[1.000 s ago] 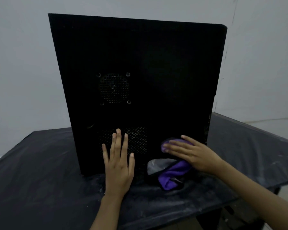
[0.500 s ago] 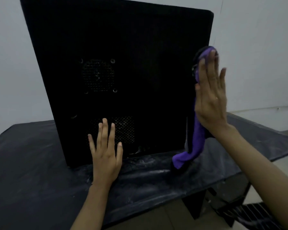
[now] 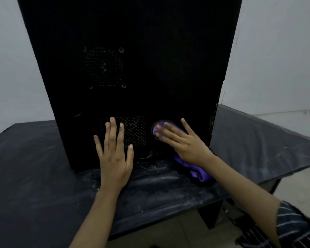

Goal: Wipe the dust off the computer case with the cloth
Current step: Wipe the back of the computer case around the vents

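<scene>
Head view: I am watching the computer case [image 3: 129, 77] standing upright on the black-covered table [image 3: 34, 176], its long axis running toward twelve o'clock and its dark side panel facing me. I am seeing the left hand [image 3: 115, 154] lying flat, fingers straight and spread, bracing the lower vent grille [image 3: 134, 129] and holding nothing. The right hand [image 3: 183, 140] is pressing the purple cloth [image 3: 199, 171] against the panel with straight fingers pointing toward ten o'clock; the cloth is bunching out beyond the fingertips and trailing from under the wrist toward five o'clock, down onto the table. Nothing is being pinched: the cloth is pinned between palm and panel. From the right hand, most of the panel is lying toward twelve o'clock, and the upper fan vent [image 3: 104, 67] toward eleven. I am judging the right hand the nearer one for the next upward stroke, the left one steadying the case.
</scene>
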